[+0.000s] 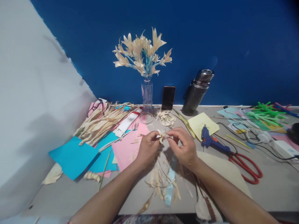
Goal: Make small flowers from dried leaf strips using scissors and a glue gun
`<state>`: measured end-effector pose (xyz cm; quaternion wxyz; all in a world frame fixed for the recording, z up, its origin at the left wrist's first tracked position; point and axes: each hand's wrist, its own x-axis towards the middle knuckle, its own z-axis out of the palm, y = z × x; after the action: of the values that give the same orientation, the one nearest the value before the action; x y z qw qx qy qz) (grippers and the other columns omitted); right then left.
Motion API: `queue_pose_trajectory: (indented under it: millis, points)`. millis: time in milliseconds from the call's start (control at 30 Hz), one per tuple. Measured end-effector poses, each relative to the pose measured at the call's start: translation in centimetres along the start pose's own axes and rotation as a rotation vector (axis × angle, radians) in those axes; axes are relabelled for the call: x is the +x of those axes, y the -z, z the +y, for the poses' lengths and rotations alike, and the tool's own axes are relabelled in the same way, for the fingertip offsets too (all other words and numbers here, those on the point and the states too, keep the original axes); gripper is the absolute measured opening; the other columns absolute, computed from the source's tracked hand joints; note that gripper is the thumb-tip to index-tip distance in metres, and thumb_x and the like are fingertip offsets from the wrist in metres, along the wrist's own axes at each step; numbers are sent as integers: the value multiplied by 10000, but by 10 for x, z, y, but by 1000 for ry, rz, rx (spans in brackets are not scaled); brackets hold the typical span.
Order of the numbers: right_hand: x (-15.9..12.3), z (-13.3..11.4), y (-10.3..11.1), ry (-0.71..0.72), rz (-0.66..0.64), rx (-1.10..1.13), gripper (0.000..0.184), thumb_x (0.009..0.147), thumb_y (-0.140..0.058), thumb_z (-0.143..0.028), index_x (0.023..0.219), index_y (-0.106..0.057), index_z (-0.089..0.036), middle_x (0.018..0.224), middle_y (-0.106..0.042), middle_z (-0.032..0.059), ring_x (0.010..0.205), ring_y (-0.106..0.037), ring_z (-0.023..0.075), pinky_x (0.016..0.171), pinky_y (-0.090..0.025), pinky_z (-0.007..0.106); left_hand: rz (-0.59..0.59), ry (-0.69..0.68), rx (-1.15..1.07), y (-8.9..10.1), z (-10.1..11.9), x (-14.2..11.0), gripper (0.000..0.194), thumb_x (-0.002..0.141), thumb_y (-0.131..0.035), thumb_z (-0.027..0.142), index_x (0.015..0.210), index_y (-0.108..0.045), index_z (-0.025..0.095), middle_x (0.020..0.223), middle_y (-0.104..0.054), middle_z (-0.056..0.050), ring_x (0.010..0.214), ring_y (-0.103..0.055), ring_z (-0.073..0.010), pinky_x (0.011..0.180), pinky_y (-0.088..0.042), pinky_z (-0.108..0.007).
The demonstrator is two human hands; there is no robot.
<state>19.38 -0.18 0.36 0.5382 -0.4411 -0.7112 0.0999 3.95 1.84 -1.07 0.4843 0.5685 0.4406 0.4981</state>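
A small cream flower, seemingly made of dried husk, is held up above the middle of the table. My left hand pinches it from the left between thumb and fingers. From the other side, the thumb and index finger of my right hand close on its right edge, where a thin strand shows. The fingertips hide part of the flower. Below my hands lie husk scraps and a light blue paper strip. Behind them is a coil of pale husk strips.
A clear bottle holds similar flowers, with a phone and a tilted flask alongside. At right are a blue glue gun, red-handled scissors and cables. Dried husks and blue paper lie left.
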Motion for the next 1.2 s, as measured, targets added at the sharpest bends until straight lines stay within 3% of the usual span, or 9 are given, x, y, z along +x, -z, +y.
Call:
queue_pose_trajectory:
  millis: [167,400,567,800,1000,1200]
  points:
    - [4,5,6,116,-41,-95,177,924,-580,-141,1015,-706,-227,920,-626,68,783,-630,175,660,-528,292,-49,14,14,-2,7,-2,120,761,-632,168,793,-743,203,735,-703,-29,718,-631,-184,681,-470,-275]
    - [8,8,14,215,-135,-150,189,898,-609,-130,1004,-726,-233,954,-657,85,867,-654,200,728,-548,318,-96,-23,51,0,9,-2,79,773,-673,245,741,-722,193,684,-672,-18,661,-555,-163,624,-415,-264]
    - [10,5,15,231,-145,-166,154,893,-597,-117,926,-714,-212,911,-662,88,851,-645,207,742,-542,329,-94,9,24,0,6,-2,80,771,-638,205,700,-670,192,653,-646,-8,626,-539,-143,584,-395,-242]
    - [8,8,14,251,-117,-135,132,883,-581,-105,915,-660,-204,922,-650,93,863,-638,217,761,-539,350,-71,166,-153,0,6,-3,27,747,-654,204,746,-651,177,703,-685,-35,644,-604,-149,573,-435,-233]
    - [7,7,14,267,-129,-139,134,871,-577,-90,919,-634,-201,905,-643,91,865,-624,222,741,-527,350,-55,185,-203,0,12,-2,54,717,-678,199,746,-659,158,691,-695,-47,651,-611,-153,577,-452,-228]
    - [9,6,16,266,-133,-92,188,825,-599,-73,960,-634,-199,960,-645,97,899,-626,222,753,-537,350,-141,175,-150,-1,18,-4,61,709,-677,168,662,-651,138,636,-630,-12,609,-541,-116,582,-412,-217]
